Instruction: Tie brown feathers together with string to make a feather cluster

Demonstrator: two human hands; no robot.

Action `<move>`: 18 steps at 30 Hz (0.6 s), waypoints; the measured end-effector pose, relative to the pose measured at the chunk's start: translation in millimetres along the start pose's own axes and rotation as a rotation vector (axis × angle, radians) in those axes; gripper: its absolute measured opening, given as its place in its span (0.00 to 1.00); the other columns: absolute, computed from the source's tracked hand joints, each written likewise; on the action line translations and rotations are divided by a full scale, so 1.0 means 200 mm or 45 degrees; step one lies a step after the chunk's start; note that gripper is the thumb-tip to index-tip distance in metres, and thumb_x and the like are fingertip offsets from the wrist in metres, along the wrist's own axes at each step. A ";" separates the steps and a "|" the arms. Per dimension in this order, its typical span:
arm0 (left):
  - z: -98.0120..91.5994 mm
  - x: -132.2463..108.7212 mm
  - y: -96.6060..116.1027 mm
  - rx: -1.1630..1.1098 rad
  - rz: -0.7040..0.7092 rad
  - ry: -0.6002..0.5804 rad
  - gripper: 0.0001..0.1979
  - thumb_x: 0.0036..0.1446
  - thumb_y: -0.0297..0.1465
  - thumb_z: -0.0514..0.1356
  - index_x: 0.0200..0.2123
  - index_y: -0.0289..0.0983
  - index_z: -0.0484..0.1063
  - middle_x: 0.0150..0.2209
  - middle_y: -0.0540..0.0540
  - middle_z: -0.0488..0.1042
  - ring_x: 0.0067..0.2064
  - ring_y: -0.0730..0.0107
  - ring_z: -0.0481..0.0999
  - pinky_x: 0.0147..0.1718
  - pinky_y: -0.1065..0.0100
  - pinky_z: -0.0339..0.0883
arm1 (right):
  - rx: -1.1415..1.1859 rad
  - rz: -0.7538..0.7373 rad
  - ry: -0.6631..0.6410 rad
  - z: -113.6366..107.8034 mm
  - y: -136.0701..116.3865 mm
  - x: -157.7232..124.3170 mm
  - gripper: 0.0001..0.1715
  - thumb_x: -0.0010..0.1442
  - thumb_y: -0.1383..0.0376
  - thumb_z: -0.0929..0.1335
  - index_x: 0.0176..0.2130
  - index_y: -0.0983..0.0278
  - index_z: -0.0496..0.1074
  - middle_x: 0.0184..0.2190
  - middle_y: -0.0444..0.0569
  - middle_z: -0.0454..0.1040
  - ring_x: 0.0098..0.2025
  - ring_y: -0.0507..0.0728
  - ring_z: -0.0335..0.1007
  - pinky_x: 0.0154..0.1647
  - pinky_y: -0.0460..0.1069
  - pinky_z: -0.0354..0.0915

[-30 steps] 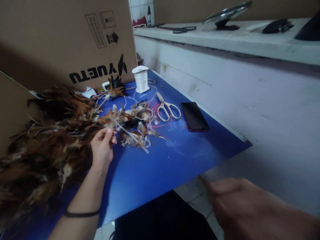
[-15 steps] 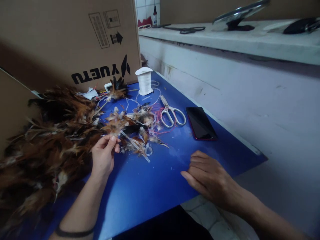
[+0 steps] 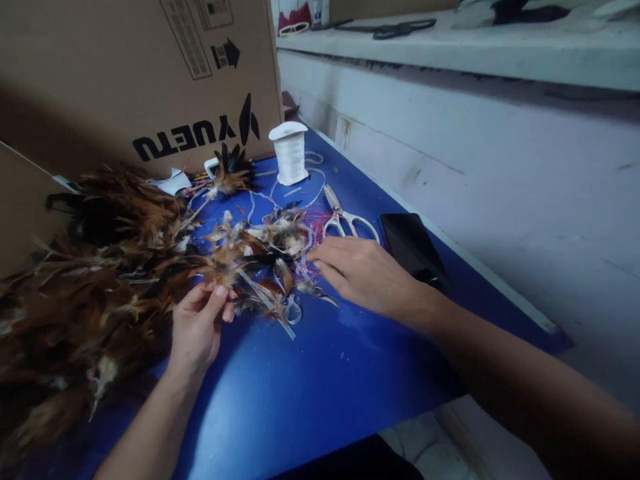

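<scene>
At the back of the blue tabletop (image 3: 300, 393) stands a large cardboard box (image 3: 115, 80), its YUETU lettering upside down and its contents hidden from view. Just in front of its right edge, a white spool (image 3: 290, 160) stands upright, wound with white cord; a loose loop of thin line (image 3: 321, 190) curves on the table beside it.

The left hand (image 3: 199, 323) has its thumb pressed against the index finger, pinching the near end of a small brown feather (image 3: 220, 272). This feather is at the left end of the loose feather pile (image 3: 283, 230), fanning away from the person; its exact long axis is lost among the others. Beside it, a clear strip (image 3: 265, 297) slants from upper left to lower right, toward the person.

The right hand (image 3: 367, 273) reaches over the pile's right end, its fingers close together and bent at the tips; whether they grip anything cannot be told. Just beyond it lie the scissors (image 3: 343, 217), blades pointing away and slightly left, handles partly covered by the hand. A dark phone (image 3: 407, 240) lies to their right, and a broad feather heap (image 3: 100, 287) spreads left of the left hand.
</scene>
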State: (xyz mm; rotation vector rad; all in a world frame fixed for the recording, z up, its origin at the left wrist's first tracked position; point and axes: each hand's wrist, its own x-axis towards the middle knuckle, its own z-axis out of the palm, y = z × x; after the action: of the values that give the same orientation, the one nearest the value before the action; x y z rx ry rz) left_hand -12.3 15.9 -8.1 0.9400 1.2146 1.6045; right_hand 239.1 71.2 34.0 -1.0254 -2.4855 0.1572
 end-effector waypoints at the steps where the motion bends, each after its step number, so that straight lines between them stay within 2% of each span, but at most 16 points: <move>1: 0.00 0.00 0.00 0.002 -0.005 0.008 0.10 0.41 0.32 0.69 0.24 0.35 0.72 0.23 0.49 0.73 0.16 0.81 0.64 0.16 0.75 0.58 | 0.012 0.032 0.002 0.02 0.02 0.00 0.14 0.62 0.71 0.59 0.40 0.66 0.72 0.34 0.50 0.74 0.36 0.55 0.69 0.39 0.50 0.61; 4: 0.00 0.00 0.00 0.010 -0.021 0.018 0.09 0.42 0.31 0.69 0.24 0.35 0.72 0.23 0.49 0.73 0.16 0.81 0.64 0.16 0.75 0.58 | 0.017 0.102 -0.037 0.07 0.06 -0.03 0.12 0.63 0.66 0.61 0.38 0.66 0.73 0.33 0.51 0.73 0.37 0.56 0.69 0.40 0.50 0.62; 7: 0.00 -0.01 0.00 0.023 -0.028 0.034 0.08 0.42 0.30 0.69 0.24 0.35 0.73 0.23 0.49 0.74 0.16 0.81 0.64 0.16 0.75 0.59 | -0.028 0.115 -0.154 0.09 0.09 -0.05 0.11 0.61 0.64 0.64 0.38 0.67 0.72 0.35 0.52 0.72 0.39 0.57 0.68 0.41 0.50 0.62; 11: 0.00 -0.01 0.00 0.055 -0.044 0.045 0.08 0.41 0.31 0.69 0.23 0.35 0.73 0.22 0.49 0.73 0.16 0.81 0.63 0.15 0.75 0.58 | -0.108 0.074 -0.262 0.11 0.10 -0.05 0.09 0.61 0.67 0.63 0.33 0.67 0.72 0.33 0.51 0.70 0.36 0.56 0.66 0.40 0.51 0.60; 14: 0.00 -0.02 0.00 0.049 -0.030 0.068 0.09 0.41 0.31 0.69 0.23 0.35 0.73 0.22 0.49 0.74 0.16 0.81 0.63 0.15 0.75 0.58 | -0.123 0.033 -0.200 0.12 0.10 -0.04 0.12 0.61 0.71 0.61 0.30 0.68 0.71 0.31 0.52 0.69 0.34 0.55 0.64 0.41 0.51 0.60; 18: 0.00 -0.01 0.00 0.062 -0.053 0.073 0.08 0.41 0.31 0.69 0.25 0.36 0.73 0.23 0.48 0.74 0.16 0.81 0.63 0.15 0.75 0.59 | -0.067 0.070 -0.060 0.10 0.10 -0.04 0.11 0.61 0.71 0.60 0.30 0.68 0.69 0.29 0.51 0.68 0.33 0.55 0.63 0.40 0.51 0.61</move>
State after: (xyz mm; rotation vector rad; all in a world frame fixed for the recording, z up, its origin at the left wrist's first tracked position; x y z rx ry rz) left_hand -11.7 13.7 -7.9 0.8992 1.3100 1.5851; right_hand 248.3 81.4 8.4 -1.1248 -2.5173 0.1350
